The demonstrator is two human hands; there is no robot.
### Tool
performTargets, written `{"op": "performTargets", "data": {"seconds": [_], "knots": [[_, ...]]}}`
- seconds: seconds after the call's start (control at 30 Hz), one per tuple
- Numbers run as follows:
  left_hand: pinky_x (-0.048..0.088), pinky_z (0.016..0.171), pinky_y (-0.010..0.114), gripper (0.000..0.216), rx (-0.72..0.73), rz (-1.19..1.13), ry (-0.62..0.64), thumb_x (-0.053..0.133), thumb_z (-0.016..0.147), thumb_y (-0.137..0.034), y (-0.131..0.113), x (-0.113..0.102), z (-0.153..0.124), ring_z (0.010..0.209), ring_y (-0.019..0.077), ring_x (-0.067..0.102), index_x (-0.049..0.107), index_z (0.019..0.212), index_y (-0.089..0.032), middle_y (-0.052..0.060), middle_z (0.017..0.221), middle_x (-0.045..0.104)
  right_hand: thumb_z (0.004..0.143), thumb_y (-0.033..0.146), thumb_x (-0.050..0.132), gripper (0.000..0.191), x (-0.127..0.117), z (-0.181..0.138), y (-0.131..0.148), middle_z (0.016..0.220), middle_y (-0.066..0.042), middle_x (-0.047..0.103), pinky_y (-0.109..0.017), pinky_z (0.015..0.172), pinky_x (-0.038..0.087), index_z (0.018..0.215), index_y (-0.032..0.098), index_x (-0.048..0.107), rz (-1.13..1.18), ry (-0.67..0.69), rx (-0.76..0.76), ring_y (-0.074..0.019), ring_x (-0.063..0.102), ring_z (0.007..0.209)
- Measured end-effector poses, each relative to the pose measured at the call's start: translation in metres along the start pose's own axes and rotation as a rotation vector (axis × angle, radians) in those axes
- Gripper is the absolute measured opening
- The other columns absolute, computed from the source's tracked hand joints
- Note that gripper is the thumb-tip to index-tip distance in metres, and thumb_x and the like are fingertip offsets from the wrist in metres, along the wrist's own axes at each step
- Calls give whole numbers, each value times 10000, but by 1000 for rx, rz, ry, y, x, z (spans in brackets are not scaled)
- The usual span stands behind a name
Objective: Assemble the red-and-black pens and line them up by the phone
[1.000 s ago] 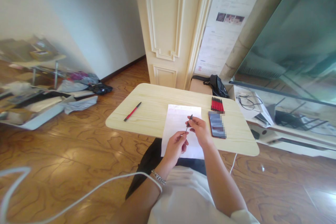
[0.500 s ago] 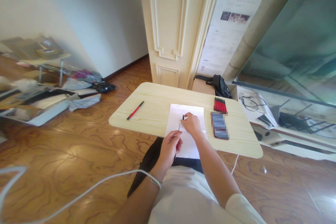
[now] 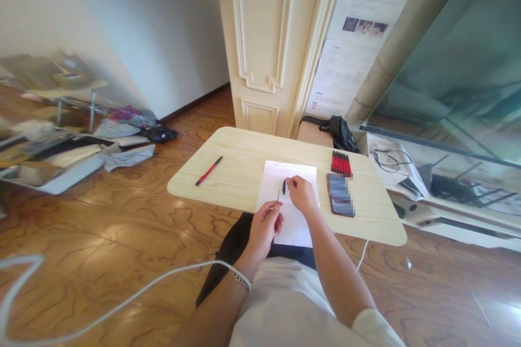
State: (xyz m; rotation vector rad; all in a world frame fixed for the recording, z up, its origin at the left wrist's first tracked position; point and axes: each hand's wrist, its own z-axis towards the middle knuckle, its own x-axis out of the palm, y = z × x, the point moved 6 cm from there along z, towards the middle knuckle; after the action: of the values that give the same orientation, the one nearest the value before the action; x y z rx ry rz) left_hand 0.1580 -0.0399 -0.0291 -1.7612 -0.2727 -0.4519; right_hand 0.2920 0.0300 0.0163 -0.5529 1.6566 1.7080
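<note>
My left hand [image 3: 266, 225] is closed around a red pen [image 3: 275, 223], most of which the fingers hide. A thin refill-like rod [image 3: 279, 194] sticks out above its fingertips. My right hand [image 3: 301, 192] is just right of a small black pen part [image 3: 284, 187] over the white paper [image 3: 266, 179]. Its fingers are curled and pinched together, and what they hold, if anything, is hidden. Another red and black pen [image 3: 209, 171] lies at the left of the table. A row of several red and black pens [image 3: 341, 162] lies at the right, beyond a phone [image 3: 341, 195].
The pale wooden table [image 3: 240, 152] has rounded corners. A white cable [image 3: 163, 279] runs from my left wrist across the lower left. A black bag [image 3: 338, 131] sits behind the table. Boxes and bags [image 3: 77, 157] crowd the floor at left; a low cabinet [image 3: 456, 217] stands at right.
The fingers of my right hand have shifted slightly right, and more of the black pen part shows beside them. My left hand stays nearly in place on the red pen.
</note>
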Motion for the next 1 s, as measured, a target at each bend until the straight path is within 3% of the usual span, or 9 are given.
{"op": "performTargets", "data": {"seconds": [0.17,0.33,0.5,0.7,0.87,1.0], "knots": [[198,348,165,355,-1,18,3,631,759,-482,3,10,0,380,50,409,592,926,-171,-39,577,526,829,472,507,327,-1,-37,-2,701,-18,649,-247,581,414,829,184,662,415,156,-44,-141,553,610],[192,332,169,357,-34,40,25,623,744,-491,9,19,-3,348,47,392,595,905,-174,-47,551,523,794,448,544,293,-5,-38,-7,627,-7,610,-243,559,405,777,177,655,483,104,-21,-136,536,587],[182,326,166,338,-41,55,34,628,739,-470,11,16,-3,350,46,397,588,892,-172,-45,558,532,800,434,508,320,-16,-5,-21,624,-31,632,-251,554,382,738,163,666,215,20,85,-150,559,589],[202,325,167,331,-35,53,23,623,752,-463,14,9,0,359,53,410,583,911,-175,-50,554,520,817,312,498,268,-6,10,-22,800,-148,702,-298,687,408,786,150,710,-346,100,99,-235,640,794],[194,325,162,322,-29,58,24,612,771,-459,16,7,1,362,52,409,588,921,-176,-45,565,523,832,287,495,276,4,14,-23,894,-189,700,-306,717,425,900,129,712,-478,163,103,-255,653,851],[201,326,162,320,-31,52,20,617,769,-458,16,7,0,366,52,413,590,920,-177,-46,562,522,831,280,505,254,3,15,-21,861,-177,703,-300,696,420,865,138,713,-474,172,65,-250,654,827]]}}
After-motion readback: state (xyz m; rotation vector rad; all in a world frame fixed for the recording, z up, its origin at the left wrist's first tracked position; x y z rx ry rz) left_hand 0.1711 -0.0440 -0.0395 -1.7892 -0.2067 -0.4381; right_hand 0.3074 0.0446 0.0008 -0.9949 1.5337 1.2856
